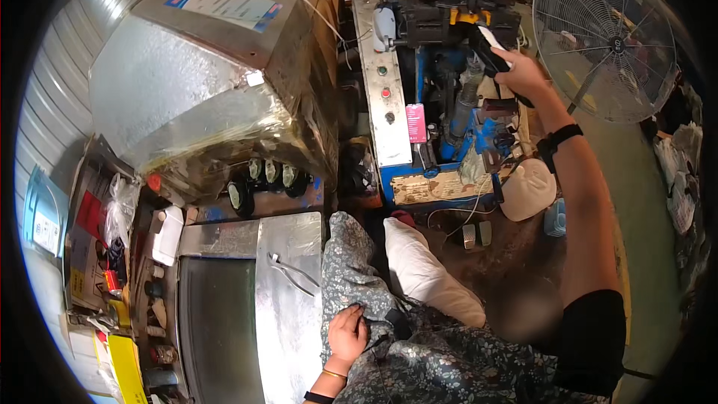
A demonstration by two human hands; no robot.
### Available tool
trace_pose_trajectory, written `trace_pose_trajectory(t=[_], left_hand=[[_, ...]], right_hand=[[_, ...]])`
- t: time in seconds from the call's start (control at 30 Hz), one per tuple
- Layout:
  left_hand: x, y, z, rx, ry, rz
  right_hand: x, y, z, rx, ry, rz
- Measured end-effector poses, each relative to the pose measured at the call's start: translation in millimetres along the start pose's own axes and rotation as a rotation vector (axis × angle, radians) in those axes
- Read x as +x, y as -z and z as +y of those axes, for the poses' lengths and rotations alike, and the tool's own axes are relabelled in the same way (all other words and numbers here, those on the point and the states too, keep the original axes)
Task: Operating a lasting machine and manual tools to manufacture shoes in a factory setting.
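Note:
My right hand (525, 75) is stretched out to the far right and closed on a black shoe (488, 51) with a white sole. The shoe is up against the yellow part (470, 17) of a dark machine (437, 26); its far end is partly hidden there. My left hand (348, 333) lies on the dark floral apron (355, 284) over my lap, with loosely bent fingers and nothing visible in it. Pincers (293, 274) lie on the bare metal plate (288, 344) left of that hand.
A metal hood (194, 82) stands at the left, with several black shoes (273, 179) below its edge. A panel with buttons (383, 90) runs along the machine's left side. At the far right stands a large fan (609, 37). A white pad (528, 189) is below the machine.

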State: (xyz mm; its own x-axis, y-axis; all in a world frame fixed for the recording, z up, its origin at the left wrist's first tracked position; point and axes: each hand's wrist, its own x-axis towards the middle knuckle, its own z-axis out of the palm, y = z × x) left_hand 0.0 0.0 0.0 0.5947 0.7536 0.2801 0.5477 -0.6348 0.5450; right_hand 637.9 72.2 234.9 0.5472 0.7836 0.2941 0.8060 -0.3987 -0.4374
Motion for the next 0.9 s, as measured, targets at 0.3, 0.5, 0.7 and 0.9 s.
trace_pose_trajectory(t=[0.3, 0.5, 0.7, 0.9], left_hand=[[1.1, -6.1, 20.0, 0.058, -0.007, 0.008], [4.0, -16.0, 11.4, 0.111, -0.055, 0.017], [-1.4, -17.4, 19.0, 0.121, -0.167, 0.011], [-1.2, -19.5, 12.0, 0.112, -0.150, -0.020]], right_hand=[[-8.2, 8.5, -6.9, -0.098, -0.054, -0.006], [-9.1, 5.1, 2.6, -0.120, 0.102, 0.134], [-11.8, 4.9, -18.5, -0.297, -0.049, 0.120], [-3.0, 18.9, -29.2, -0.197, -0.078, -0.003]])
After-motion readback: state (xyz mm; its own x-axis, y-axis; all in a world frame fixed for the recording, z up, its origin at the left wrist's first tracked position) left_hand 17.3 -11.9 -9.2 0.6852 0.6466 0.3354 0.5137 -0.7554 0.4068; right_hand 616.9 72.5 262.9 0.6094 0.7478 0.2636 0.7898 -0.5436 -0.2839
